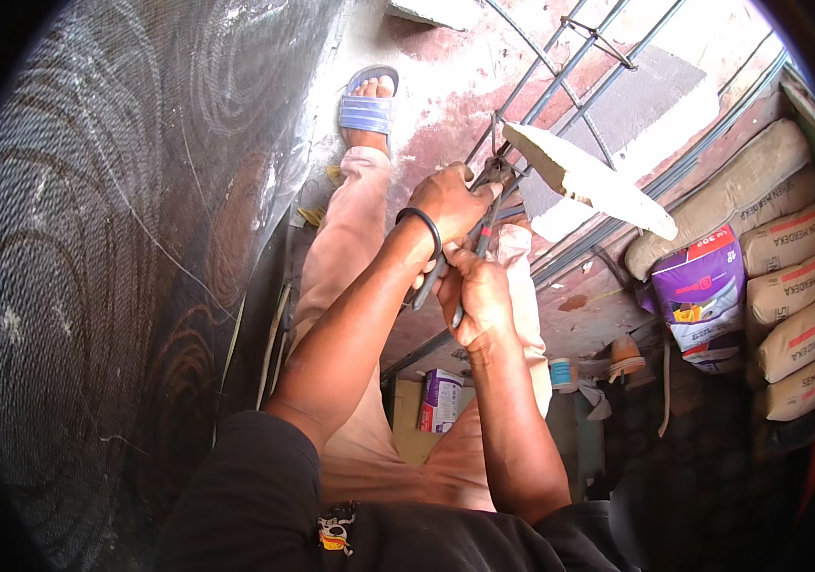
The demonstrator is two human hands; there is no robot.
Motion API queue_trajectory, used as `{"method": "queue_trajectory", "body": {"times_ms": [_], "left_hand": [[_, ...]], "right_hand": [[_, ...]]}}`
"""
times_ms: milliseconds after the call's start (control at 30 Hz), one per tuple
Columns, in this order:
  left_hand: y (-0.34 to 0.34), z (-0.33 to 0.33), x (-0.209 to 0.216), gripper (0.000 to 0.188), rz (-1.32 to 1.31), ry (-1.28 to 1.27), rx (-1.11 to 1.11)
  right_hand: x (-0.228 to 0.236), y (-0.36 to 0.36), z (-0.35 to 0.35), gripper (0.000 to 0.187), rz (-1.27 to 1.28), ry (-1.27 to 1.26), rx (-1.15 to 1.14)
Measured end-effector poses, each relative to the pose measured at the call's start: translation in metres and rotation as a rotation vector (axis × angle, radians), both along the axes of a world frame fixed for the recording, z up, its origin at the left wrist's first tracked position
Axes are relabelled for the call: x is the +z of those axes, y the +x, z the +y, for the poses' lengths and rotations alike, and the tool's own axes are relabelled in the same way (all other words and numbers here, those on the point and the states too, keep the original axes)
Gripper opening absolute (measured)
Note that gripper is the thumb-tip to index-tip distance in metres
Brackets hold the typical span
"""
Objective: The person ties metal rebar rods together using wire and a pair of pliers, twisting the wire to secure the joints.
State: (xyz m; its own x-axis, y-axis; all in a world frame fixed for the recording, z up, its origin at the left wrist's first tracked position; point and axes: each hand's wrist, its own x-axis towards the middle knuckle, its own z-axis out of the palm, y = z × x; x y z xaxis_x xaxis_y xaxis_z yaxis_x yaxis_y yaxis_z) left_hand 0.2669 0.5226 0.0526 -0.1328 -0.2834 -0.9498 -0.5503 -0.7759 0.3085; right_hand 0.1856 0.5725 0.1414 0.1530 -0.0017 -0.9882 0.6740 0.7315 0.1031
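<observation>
At the right, brown sacks [794,294] lie stacked beside a purple bag [698,291] (partly red near its top); a white-and-blue tub [562,375] sits near an orange container [626,357]. A dark, swirl-patterned surface [92,238] fills the left side.

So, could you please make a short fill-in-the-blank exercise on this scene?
The band around the left wrist is coloured ___.
The tied metal bars are nearer the ___ hand.
The pincers in the right hand bear a mark coloured ___.
The stacked tan bags are on the picture's ___ side.
Missing words: black; left; red; right.
</observation>
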Motion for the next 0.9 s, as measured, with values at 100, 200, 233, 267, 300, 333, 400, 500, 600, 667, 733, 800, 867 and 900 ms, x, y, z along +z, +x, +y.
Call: {"method": "queue_trajectory", "body": {"times_ms": [100, 200, 233, 267, 300, 333, 400, 500, 600, 667, 733, 800, 867, 900], "left_hand": [[-0.004, 0.001, 0.003, 0.053, 0.056, 0.047, -0.061], [-0.008, 0.007, 0.011, 0.049, 0.051, 0.024, -0.076], [-0.011, 0.008, 0.011, 0.047, 0.055, 0.012, -0.079], [-0.011, 0.008, 0.010, 0.045, 0.081, 0.031, -0.053], [-0.010, 0.009, 0.010, 0.045, 0.081, 0.032, -0.049], [-0.011, 0.005, 0.012, 0.045, 0.135, 0.095, 0.103], [-0.013, 0.009, 0.013, 0.044, 0.308, 0.288, 0.596], [-0.010, 0.016, 0.011, 0.041, 0.478, 0.686, 1.104], [-0.019, 0.030, 0.007, 0.037, 0.580, 0.616, 1.210], [-0.028, 0.028, 0.009, 0.035, 0.560, 0.657, 1.239], [-0.032, 0.026, 0.013, 0.032, 0.602, 0.668, 1.293], [-0.041, 0.032, 0.006, 0.032, 0.613, 0.622, 1.303], [-0.044, 0.027, 0.008, 0.032, 0.620, 0.585, 1.307], [-0.045, 0.025, 0.008, 0.031, 0.577, 0.665, 1.316]], "right_hand": [[0.001, -0.012, 0.001, 0.018, 0.053, 0.017, 0.193], [0.005, -0.037, -0.002, 0.021, -0.030, 0.044, 0.277], [0.006, -0.049, -0.006, 0.023, -0.083, 0.066, 0.294], [0.004, -0.059, -0.007, 0.026, -0.143, 0.015, 0.273], [-0.001, -0.072, -0.008, 0.033, -0.258, 0.043, 0.164], [0.003, -0.077, -0.020, 0.036, -0.264, -0.004, 0.231], [0.013, -0.077, -0.049, 0.044, -0.306, -0.034, 0.302], [0.018, -0.074, -0.072, 0.038, -0.317, -0.036, 0.448], [0.015, -0.073, -0.076, 0.033, -0.233, 0.019, 0.823], [0.017, -0.071, -0.080, 0.032, -0.183, 0.011, 0.891], [0.021, -0.068, -0.084, 0.028, -0.050, 0.036, 1.016], [0.021, -0.071, -0.090, 0.028, -0.054, -0.001, 1.163], [0.016, -0.083, -0.085, 0.029, -0.086, -0.023, 1.243], [0.012, -0.096, -0.084, 0.029, -0.081, -0.020, 1.240]]}}
